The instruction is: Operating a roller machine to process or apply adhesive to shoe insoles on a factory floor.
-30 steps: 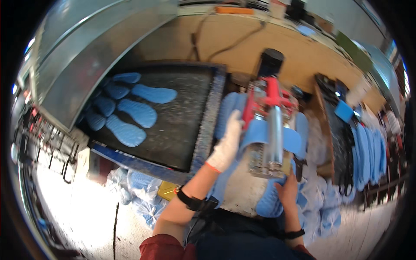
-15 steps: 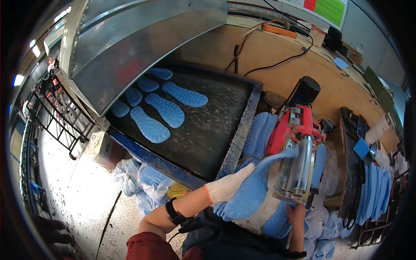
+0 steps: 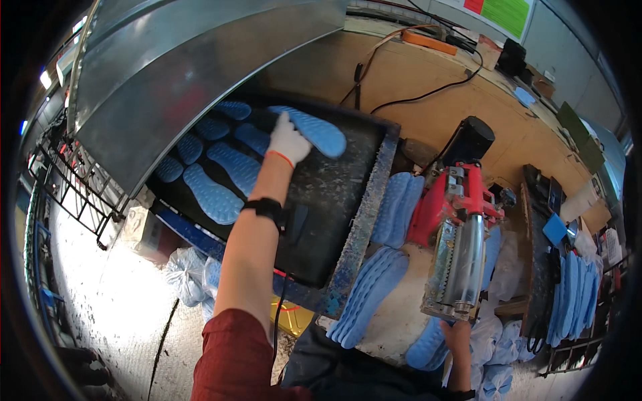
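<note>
insoles on tray: six blue insoles (image 3: 212,195) lie flat on the black tray (image 3: 338,200), all to the left of the left fingers and below them, partly under the metal hood (image 3: 187,73); a seventh, the held insole (image 3: 313,130), is at the fingertips.
stacks: two fanned stacks of blue insoles beside the tray's right rim, an upper stack (image 3: 394,207) and a lower stack (image 3: 369,294), both well to the right of the left fingers and nearer the right fingers.
machine: one red and steel roller machine (image 3: 461,247) with a black motor on top, just above the right fingers.
left hand: the left hand (image 3: 289,139), in a white glove with an orange cuff, is stretched far out over the tray, arm nearly straight, dark band on the wrist, red sleeve at the elbow.
left fingers: closed on the near end of the held insole, which juts up and to the right from them, tilted over the tray.
right hand: the right hand (image 3: 456,334), bare, is low at the foot of the machine, forearm coming up from the lower edge.
right fingers: they touch a blue insole (image 3: 428,347) lying just to their left; whether they are closed on it cannot be told.
</note>
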Motion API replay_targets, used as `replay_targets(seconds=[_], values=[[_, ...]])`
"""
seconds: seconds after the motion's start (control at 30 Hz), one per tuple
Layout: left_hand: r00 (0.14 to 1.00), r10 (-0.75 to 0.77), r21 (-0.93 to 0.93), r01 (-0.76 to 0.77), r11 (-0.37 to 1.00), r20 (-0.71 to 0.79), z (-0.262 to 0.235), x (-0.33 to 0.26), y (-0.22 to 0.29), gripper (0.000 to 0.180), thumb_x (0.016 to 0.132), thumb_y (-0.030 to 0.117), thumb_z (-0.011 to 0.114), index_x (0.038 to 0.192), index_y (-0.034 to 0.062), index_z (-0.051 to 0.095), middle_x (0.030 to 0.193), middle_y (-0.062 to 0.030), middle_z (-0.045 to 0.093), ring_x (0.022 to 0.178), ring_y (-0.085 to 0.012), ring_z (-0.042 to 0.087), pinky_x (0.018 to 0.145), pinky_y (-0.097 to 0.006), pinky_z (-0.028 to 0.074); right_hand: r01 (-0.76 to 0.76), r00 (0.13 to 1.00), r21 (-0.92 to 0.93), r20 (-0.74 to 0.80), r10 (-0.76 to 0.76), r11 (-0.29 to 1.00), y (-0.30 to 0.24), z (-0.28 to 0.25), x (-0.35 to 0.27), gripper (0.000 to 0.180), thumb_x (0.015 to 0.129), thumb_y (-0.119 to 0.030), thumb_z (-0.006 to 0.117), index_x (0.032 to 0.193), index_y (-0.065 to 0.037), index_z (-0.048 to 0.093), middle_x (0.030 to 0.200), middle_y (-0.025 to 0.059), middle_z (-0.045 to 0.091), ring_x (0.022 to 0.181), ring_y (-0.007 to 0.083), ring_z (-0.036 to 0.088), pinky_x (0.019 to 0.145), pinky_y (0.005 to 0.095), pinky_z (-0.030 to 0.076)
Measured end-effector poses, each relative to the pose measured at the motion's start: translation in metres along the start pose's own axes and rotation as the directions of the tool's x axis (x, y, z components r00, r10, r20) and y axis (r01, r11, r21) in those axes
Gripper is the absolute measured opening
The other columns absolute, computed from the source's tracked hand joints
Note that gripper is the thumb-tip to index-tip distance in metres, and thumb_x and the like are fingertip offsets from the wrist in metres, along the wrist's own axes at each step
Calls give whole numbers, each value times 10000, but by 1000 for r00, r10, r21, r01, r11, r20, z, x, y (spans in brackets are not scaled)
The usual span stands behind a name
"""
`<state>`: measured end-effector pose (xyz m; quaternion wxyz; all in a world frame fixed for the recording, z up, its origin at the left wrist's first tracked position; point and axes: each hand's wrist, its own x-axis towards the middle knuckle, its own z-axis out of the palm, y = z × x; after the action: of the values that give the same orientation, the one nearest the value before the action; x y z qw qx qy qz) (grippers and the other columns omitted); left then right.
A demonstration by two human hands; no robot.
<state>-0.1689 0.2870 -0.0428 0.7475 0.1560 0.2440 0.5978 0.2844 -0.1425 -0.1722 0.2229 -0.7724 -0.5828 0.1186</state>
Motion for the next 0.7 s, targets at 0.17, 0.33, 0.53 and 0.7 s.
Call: replay_targets(seconds=[0.17,0.33,0.53,0.7], values=[[963,67,206,-12,978,-261,-14,46,22,483,1025,364,338,1406,78,419,1450,-101,490,1329,-253,423,1155,-480,245,-69,997,-32,18,70,997,3,1,0,408,747,-185,793,1089,-28,635,953,198,692,859,414,666,721,474,527],[993,83,262,-58,963,-87,26,-25,7,526,1032,357,452,1443,34,386,1364,-191,523,1141,-326,563,1038,-507,429,-240,971,650,150,188,721,-1,-14,1,447,804,-56,680,1237,-5,582,1113,110,681,1011,206,643,876,343,498],[969,95,583,-215,784,229,70,-180,-60,625,1039,397,438,1472,-38,319,1412,-259,462,1194,-338,563,1002,-413,485,1,942,702,-239,234,712,-23,-61,17,422,918,-52,585,1338,-32,547,1166,59,609,1069,171,563,950,294,430],[938,147,539,-304,786,315,99,-252,-132,656,1030,393,437,1505,-27,269,1446,-288,417,1277,-351,505,1050,-426,436,336,817,72,-519,-253,939,-49,-96,54,393,918,24,534,1281,-87,633,1076,115,537,924,244,524,830,321,423]])
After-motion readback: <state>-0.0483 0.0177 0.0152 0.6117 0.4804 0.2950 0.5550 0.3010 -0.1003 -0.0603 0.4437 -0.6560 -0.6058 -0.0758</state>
